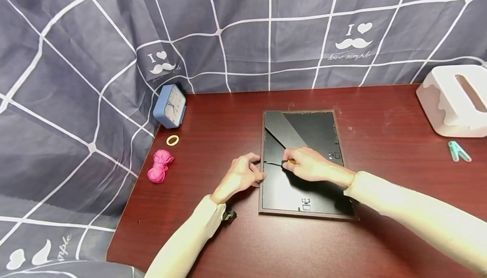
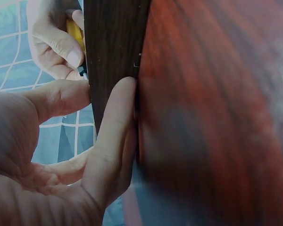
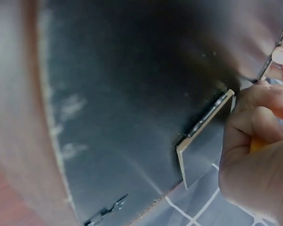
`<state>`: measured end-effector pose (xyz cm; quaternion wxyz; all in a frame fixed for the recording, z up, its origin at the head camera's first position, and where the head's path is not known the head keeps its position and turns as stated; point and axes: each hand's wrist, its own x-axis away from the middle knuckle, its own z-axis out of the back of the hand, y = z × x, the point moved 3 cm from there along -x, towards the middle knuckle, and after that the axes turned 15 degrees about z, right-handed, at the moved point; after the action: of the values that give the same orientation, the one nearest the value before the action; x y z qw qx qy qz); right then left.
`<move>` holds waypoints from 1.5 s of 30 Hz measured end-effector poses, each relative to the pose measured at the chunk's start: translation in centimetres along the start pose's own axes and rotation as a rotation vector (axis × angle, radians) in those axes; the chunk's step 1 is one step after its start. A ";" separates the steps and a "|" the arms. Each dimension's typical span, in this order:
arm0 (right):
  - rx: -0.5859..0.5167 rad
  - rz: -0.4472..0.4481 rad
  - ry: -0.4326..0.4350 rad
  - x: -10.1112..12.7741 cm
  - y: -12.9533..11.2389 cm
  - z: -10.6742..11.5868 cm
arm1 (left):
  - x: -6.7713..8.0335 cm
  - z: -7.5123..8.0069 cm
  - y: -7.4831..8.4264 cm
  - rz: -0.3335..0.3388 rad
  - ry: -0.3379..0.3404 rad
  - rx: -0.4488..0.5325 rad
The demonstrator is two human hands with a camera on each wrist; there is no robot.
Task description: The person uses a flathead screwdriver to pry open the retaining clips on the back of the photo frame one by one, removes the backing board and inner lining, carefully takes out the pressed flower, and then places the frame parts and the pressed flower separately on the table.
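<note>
A picture frame (image 1: 304, 214) lies back side up on the table, its black backing showing. An easel leg (image 1: 286, 129) sticks up from that backing. My left hand (image 1: 240, 172) grips the frame's left edge, thumb above and fingers along the outer side, as the left wrist view shows. In my right hand (image 1: 309, 164) is a screwdriver with a yellow and black handle (image 1: 290, 162). Its thin shaft (image 1: 274, 163) points left, and the tip meets the frame's inner left edge near my left thumb. Right fingers hide much of the handle.
Left of the frame stand a blue clock (image 1: 169, 106), a yellowish ring (image 1: 172, 140) and pink yarn (image 1: 160, 166). At the right are a white tissue box (image 1: 456, 100) and a teal clip (image 1: 458, 151). A grey checked cloth (image 1: 247, 49) hangs behind the reddish-brown table (image 1: 213, 121).
</note>
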<state>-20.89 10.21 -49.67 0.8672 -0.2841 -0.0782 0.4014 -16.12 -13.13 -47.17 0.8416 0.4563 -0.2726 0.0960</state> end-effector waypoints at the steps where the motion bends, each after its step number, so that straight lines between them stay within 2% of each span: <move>1: 0.012 0.002 -0.005 0.0 0.2 -0.1 | 0.0 0.0 0.0 -0.002 -0.003 0.001; 4: 0.016 0.018 0.001 0.0 0.2 0.0 | -0.1 0.0 0.1 -0.002 -0.012 0.005; 7: -0.029 0.033 -0.006 0.1 -1.4 1.1 | -0.2 0.0 0.1 0.003 -0.017 0.010; 13: -0.050 -0.021 -0.028 0.0 -3.6 2.2 | -0.3 0.1 0.0 0.004 -0.027 0.019; 23: -0.026 -0.028 0.017 0.3 -3.8 1.9 | -0.1 0.3 0.3 -0.020 0.010 -0.061; 34: 0.002 -0.015 0.030 0.2 -4.1 1.7 | -0.4 0.3 0.2 -0.017 -0.017 -0.039; 40: 0.032 0.006 0.031 0.1 -4.3 1.7 | -0.3 0.3 0.3 -0.016 -0.008 -0.063; 45: 0.033 -0.013 0.015 0.2 -4.7 1.9 | -0.5 0.3 0.4 0.010 -0.029 -0.058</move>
<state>-18.38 8.78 -45.52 0.8750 -0.2723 -0.0669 0.3947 -16.75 -13.10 -47.05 0.8501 0.4315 -0.2896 0.0854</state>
